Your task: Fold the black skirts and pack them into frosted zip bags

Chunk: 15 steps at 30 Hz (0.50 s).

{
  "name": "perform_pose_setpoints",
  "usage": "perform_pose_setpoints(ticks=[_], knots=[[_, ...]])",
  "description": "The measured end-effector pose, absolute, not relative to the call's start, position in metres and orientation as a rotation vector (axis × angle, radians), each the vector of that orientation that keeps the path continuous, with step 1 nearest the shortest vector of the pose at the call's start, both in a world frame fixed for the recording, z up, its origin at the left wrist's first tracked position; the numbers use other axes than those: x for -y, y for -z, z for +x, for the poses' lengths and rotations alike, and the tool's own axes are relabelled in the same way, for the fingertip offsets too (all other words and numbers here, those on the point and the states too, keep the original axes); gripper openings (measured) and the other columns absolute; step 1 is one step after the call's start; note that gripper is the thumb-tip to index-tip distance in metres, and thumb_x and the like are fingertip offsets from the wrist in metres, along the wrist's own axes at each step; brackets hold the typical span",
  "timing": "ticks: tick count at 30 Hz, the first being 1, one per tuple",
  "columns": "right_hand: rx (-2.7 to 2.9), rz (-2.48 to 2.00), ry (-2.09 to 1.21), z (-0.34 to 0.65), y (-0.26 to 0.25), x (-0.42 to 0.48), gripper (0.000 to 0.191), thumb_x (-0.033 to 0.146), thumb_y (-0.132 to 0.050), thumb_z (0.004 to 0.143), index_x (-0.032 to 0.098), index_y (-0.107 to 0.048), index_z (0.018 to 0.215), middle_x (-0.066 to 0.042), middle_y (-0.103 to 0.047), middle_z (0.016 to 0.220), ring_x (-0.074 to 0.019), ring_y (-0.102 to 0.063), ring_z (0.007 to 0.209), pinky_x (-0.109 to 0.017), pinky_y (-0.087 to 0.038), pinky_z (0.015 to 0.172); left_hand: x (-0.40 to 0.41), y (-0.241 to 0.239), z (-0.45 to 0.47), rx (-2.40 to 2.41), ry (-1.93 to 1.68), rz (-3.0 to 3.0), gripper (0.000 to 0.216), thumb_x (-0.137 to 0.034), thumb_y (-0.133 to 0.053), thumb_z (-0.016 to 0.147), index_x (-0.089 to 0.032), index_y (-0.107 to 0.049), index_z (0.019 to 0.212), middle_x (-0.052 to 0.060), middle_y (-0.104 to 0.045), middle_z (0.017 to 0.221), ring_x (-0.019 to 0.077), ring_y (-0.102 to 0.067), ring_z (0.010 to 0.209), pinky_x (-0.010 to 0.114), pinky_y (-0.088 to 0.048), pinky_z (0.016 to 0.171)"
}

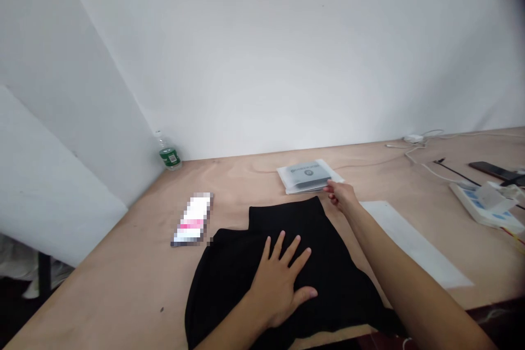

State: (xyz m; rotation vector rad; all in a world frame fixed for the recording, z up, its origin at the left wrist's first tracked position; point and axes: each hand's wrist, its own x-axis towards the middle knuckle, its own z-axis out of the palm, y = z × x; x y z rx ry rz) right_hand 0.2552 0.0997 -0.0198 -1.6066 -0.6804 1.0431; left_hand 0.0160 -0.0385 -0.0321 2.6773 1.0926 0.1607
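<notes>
A black piece of clothing (pixel 295 224) lies spread on the table in front of me; I cannot tell which garment it is. My left hand (pixel 283 284) rests flat on it with the fingers spread. Beyond the cloth is a frosted plastic bag (pixel 307 172) with a dark, printed panel showing; whether it is one bag or a stack is unclear. The fingertips of my right hand (pixel 339 195) pinch its near right corner. Under my right forearm, a flat white sheet (pixel 414 240) lies partly covered.
To the left lies a phone (pixel 192 219) with its screen lit. A green-labelled plastic bottle (pixel 169 156) stands in the back left corner against the white wall (pixel 266 54). At right are a power strip (pixel 478 202), cables, a white adapter (pixel 413 138) and a dark device (pixel 492 169).
</notes>
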Motion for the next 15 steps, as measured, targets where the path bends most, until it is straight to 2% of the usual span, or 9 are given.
perform_pose_setpoints(ticks=[5,8,12,15], knots=[[0.666,-1.33,-1.099,0.243,0.003,-0.093,0.032,0.033,-0.05,0.087,0.016,-0.051,0.113,-0.007,-0.055,0.111,-0.0179,-0.058,0.091,-0.038,-0.05,0.075,0.044,0.015,0.013,-1.092,-0.24,2.608,0.06,-0.059,-0.032,0.085,-0.033,-0.025,0.138,0.002,-0.024,0.147,0.0315,-0.015,0.135,0.06,-0.017,0.104],[0.733,-1.228,-1.177,0.238,-0.011,-0.075,0.021,0.03,-0.042,0.088,0.019,-0.054,0.1,-0.002,-0.06,0.091,-0.0136,-0.061,0.077,-0.03,-0.052,0.066,0.048,-0.016,0.001,-1.178,-0.512,2.544,0.049,-0.047,-0.038,0.088,-0.032,-0.033,0.134,0.0,-0.034,0.143,0.0247,-0.022,0.134,0.051,-0.022,0.107],[0.944,-1.157,-1.473,0.222,-0.024,-0.036,0.012,0.027,-0.048,0.077,0.018,-0.056,0.081,0.001,-0.058,0.065,-0.0129,-0.057,0.053,-0.025,-0.048,0.046,0.039,-0.061,-0.015,-1.411,-0.996,2.279,0.036,-0.038,-0.041,0.088,-0.028,-0.049,0.123,0.002,-0.046,0.134,0.0213,-0.033,0.129,0.043,-0.028,0.105],[1.159,-1.104,-1.728,0.202,-0.025,-0.004,0.009,0.024,-0.056,0.068,0.016,-0.058,0.071,0.001,-0.056,0.057,-0.011,-0.051,0.045,-0.02,-0.039,0.038,0.026,-0.076,-0.018,-1.513,-0.946,2.031,0.037,-0.042,-0.039,0.087,-0.024,-0.054,0.116,0.005,-0.055,0.123,0.0231,-0.046,0.117,0.041,-0.034,0.099]])
